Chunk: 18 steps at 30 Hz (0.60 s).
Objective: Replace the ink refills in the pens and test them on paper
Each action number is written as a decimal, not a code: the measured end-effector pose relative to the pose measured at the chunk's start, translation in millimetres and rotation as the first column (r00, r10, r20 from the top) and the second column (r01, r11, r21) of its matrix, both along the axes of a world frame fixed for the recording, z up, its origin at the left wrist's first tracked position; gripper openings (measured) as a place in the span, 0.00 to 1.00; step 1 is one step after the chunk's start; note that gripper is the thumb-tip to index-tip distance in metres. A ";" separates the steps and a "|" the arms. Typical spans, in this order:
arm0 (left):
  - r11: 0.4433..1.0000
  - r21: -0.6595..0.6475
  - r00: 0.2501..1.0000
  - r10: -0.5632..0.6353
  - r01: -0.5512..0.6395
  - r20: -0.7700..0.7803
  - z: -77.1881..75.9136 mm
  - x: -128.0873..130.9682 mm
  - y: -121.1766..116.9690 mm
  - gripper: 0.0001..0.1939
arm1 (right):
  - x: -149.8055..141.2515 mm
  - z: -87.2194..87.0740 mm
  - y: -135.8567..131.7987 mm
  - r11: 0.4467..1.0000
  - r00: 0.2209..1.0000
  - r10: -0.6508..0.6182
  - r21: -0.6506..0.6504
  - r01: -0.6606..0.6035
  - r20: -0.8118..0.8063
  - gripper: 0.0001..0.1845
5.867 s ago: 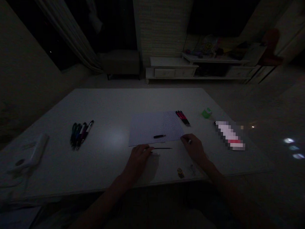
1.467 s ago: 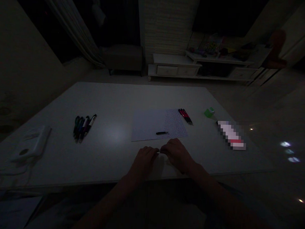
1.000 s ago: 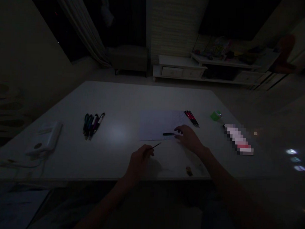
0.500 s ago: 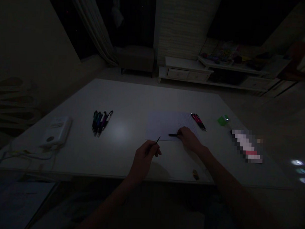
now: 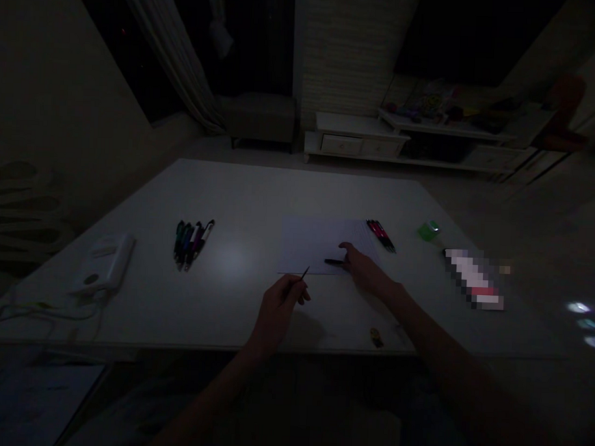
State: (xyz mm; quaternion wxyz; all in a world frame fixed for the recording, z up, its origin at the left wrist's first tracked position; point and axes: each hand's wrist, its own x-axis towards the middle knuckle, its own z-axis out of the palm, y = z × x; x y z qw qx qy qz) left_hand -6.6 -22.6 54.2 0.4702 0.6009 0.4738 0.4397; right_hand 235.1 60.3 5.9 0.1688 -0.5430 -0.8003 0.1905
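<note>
My left hand [image 5: 278, 307] is closed in a pinch near the lower edge of a sheet of paper [image 5: 301, 239]. From its fingertips a thin dark stick [image 5: 304, 273], perhaps a pen refill, points up and to the right. Over the right half of the sheet is my right hand [image 5: 361, 267], its index finger lifted and stretched out. Its other fingers and thumb meet the right end of a black pen [image 5: 333, 261], which lies level, low over or on the paper. Those fingers are partly hidden in the dim light. Rows of faint writing show on the sheet's right side.
Several pens [image 5: 192, 244] lie bunched on the left of the white table [image 5: 250, 189]. Red and black pens [image 5: 380, 235] lie right of the paper. A green box [image 5: 428, 230], a blurred-out phone-like object [image 5: 474, 279], a small brown object [image 5: 376, 337] and a white device with cables [image 5: 105, 262] are around.
My right index finger has lifted and straightened away from the black pen. The left hand keeps its pinch on the thin stick. The whole view has shifted slightly.
</note>
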 end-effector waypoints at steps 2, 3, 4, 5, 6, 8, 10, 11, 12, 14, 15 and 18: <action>1.000 -0.001 1.000 -0.003 0.003 -0.011 -0.9 0.8 0.7 0.10 | -0.5 4.7 -2.3 1.000 0.999 0.007 -0.009 -0.008 -0.035 0.30; 1.000 0.001 1.000 -0.002 0.002 -0.016 -1.1 1.1 1.0 0.11 | -0.5 6.5 -2.9 1.000 0.999 0.010 -0.006 -0.010 -0.044 0.30; 1.000 0.003 1.000 0.000 0.000 -0.021 -1.4 1.3 1.4 0.11 | 0.0 7.9 -3.1 1.000 0.999 0.014 0.003 -0.014 -0.049 0.31; 1.000 0.005 1.000 0.001 0.000 -0.025 -1.7 1.5 1.6 0.11 | 1.4 8.9 -2.8 1.000 0.998 0.019 0.016 -0.019 -0.052 0.31; 1.000 0.009 1.000 0.001 -0.001 -0.027 -2.2 1.7 1.9 0.11 | 3.8 9.6 -2.2 0.999 0.999 0.018 0.032 -0.017 -0.049 0.31; 1.000 0.012 1.000 -0.004 0.004 -0.029 -3.6 2.2 2.1 0.11 | 11.6 11.6 -0.5 0.998 1.000 -0.007 0.066 0.008 -0.022 0.30; 1.000 0.009 1.000 -0.007 0.008 -0.031 -5.6 3.2 2.0 0.10 | 21.1 15.6 -0.2 0.993 0.998 -0.058 0.102 0.056 0.016 0.23; 1.000 0.004 0.999 -0.008 0.008 -0.033 -6.7 3.9 1.8 0.10 | 24.9 18.7 -1.5 0.989 0.996 -0.091 0.118 0.088 0.020 0.19; 1.000 -0.002 0.999 -0.008 0.008 -0.036 -7.7 4.7 1.5 0.10 | 27.2 22.8 -3.9 0.983 0.992 -0.126 0.132 0.124 0.001 0.15; 1.000 -0.010 0.999 -0.010 0.009 -0.042 -9.2 6.7 0.8 0.11 | 25.1 32.9 -12.6 0.972 0.976 -0.182 0.129 0.198 -0.120 0.08; 1.000 -0.012 0.999 -0.013 0.012 -0.045 -9.6 7.7 0.3 0.11 | 20.2 38.5 -18.6 0.967 0.954 -0.206 0.106 0.232 -0.217 0.06; 0.999 -0.017 0.998 -0.029 0.028 -0.051 -9.5 11.2 -1.5 0.11 | -5.4 53.8 -38.9 0.964 0.809 -0.249 -0.052 0.263 -0.533 0.07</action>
